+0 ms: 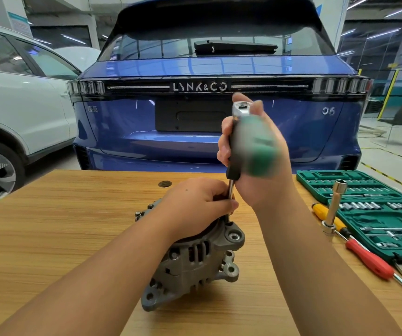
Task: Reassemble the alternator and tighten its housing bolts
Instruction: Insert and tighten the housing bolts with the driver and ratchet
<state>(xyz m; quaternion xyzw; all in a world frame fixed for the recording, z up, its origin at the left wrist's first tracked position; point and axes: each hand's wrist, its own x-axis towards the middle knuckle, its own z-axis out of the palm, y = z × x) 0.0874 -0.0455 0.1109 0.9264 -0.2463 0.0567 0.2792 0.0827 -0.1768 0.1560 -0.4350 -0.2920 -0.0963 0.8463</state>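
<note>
A grey cast-metal alternator (195, 260) lies on its side on the light wooden tabletop (61, 226), near the middle of the table and just in front of the person. Its ribbed housing shows cooling slots along the flank, several rounded mounting ears with holes, and a small bolt head on the side facing the camera. The left hand (195, 204) rests over the upper end of the alternator, its fingers curled around the slim metal shaft of a tool at the housing's rim. The right hand (255, 161) is clenched around the green and black handle of that driver tool (250, 146), which stands nearly upright with a shiny ratchet head at the top; the handle is blurred. The shaft's tip meets the housing beside one mounting ear.

To the right lies an open green socket set case (369, 209), with a long chrome socket extension (334, 207) standing beside it, a yellow-handled screwdriver (326, 214) and a red-handled screwdriver (369, 260). Beyond the table stand a blue hatchback car (207, 122) and a white car (20, 105).
</note>
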